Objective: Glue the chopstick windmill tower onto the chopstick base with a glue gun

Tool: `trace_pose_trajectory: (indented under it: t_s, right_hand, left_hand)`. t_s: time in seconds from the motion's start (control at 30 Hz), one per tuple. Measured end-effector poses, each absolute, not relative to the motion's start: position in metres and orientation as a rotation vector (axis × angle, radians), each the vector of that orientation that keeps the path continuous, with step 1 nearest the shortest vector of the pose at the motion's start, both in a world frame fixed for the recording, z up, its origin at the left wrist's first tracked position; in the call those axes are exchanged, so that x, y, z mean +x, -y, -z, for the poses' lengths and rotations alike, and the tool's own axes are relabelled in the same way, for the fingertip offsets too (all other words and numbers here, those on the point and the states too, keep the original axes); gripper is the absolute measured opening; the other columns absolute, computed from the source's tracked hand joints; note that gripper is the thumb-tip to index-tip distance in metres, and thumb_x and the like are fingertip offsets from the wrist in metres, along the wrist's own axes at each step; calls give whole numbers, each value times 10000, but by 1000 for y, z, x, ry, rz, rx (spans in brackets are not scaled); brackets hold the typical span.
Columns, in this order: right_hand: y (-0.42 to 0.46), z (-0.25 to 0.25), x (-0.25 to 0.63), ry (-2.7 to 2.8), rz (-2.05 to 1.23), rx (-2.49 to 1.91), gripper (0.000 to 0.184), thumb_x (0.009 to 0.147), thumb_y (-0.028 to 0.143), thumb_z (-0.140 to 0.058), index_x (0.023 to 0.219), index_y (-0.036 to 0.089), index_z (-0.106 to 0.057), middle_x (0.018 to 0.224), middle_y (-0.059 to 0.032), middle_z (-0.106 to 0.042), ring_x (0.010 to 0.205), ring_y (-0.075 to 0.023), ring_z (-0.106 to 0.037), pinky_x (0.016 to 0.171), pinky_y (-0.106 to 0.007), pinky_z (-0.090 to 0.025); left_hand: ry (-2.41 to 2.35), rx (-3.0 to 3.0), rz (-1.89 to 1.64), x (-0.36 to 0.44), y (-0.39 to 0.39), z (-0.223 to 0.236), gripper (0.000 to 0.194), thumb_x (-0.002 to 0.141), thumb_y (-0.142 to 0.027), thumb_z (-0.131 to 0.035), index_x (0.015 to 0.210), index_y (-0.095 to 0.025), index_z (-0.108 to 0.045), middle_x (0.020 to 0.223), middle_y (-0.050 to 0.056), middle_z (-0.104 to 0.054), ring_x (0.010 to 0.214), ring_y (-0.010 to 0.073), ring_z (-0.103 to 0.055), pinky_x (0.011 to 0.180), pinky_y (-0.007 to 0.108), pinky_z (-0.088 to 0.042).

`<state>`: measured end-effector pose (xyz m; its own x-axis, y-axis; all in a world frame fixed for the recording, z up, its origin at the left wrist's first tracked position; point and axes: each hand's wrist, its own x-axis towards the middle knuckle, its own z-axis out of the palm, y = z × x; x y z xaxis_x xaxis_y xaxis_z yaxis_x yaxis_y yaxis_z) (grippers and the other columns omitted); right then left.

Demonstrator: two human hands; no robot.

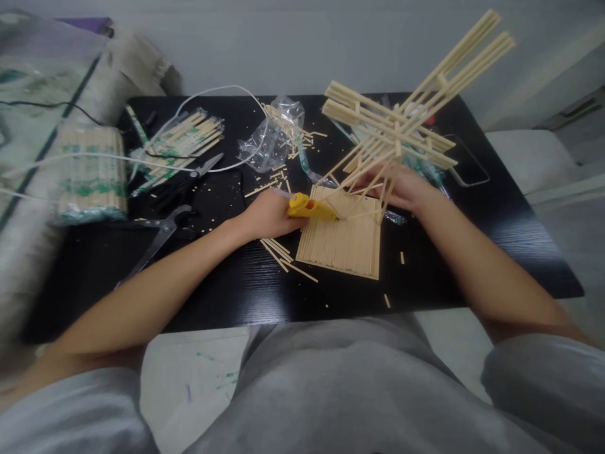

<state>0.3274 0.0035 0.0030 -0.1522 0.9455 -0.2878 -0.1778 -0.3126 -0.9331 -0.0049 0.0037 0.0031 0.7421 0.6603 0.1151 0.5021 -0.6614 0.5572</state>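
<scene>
My left hand point(270, 215) is closed around a yellow hot glue gun point(309, 208). The gun's nozzle points right, at the foot of a wooden-stick windmill model point(396, 135). This model has crossed blades of paired sticks on a splayed-leg frame. Its legs meet a square base of sticks laid side by side point(340, 252), which lies flat on the table. Behind the legs, my right hand point(399, 186) grips the frame, its fingertips partly hidden by the sticks.
On the black table point(236, 290), scissors point(189, 183) and dark-handled pliers point(163, 236) lie left. Beyond them are a bagged stick bundle point(92, 173), an opened stick pack point(189, 142), and a looping white cable point(231, 86). Crumpled plastic point(269, 142) and stick offcuts point(288, 252) are scattered near the base.
</scene>
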Motion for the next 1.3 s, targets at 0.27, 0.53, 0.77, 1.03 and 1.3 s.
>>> trace_pose_trajectory:
  t_s: [0.27,0.53,0.77,1.03,1.3]
  right_hand:
    - [-4,-1,329,1008,-1613,-1183,109,1008,251,-792,932,213,-725,828,-52,-776,823,-218,-803,880,-414,-699]
    - [-4,-2,329,1009,-1598,-1193,93,994,215,-789,919,208,-733,854,-65,-790,843,-225,-805,879,-409,-698]
    - [-1,-5,328,1026,-1609,-1187,133,1024,187,-720,895,196,-752,850,-83,-802,830,-219,-805,905,-401,-686]
    - [0,-9,326,1003,-1618,-1196,162,1073,153,-678,926,185,-737,899,-78,-819,823,-193,-802,889,-365,-667]
    - [4,-13,327,949,-1664,-1200,293,1155,78,-486,1019,138,-738,894,-100,-809,836,-176,-798,900,-356,-606]
  left_hand:
    - [-881,2419,-413,-5,-4,-1,191,888,-293,-771,1029,-167,-795,919,44,-786,866,224,-727,832,327,-539]
    - [-878,2403,-414,-5,-4,-1,203,876,-290,-766,1038,-170,-790,936,41,-791,870,228,-736,846,334,-551]
    - [-881,2397,-436,-4,-3,-3,195,862,-279,-781,1030,-182,-788,927,31,-790,892,227,-740,863,334,-557]
    - [-872,2419,-447,-3,-2,-4,185,864,-263,-780,1023,-168,-785,946,40,-788,908,235,-744,864,340,-556]
    - [-892,2413,-437,-2,-3,-2,167,861,-295,-785,979,-176,-784,857,31,-746,898,241,-732,865,348,-543]
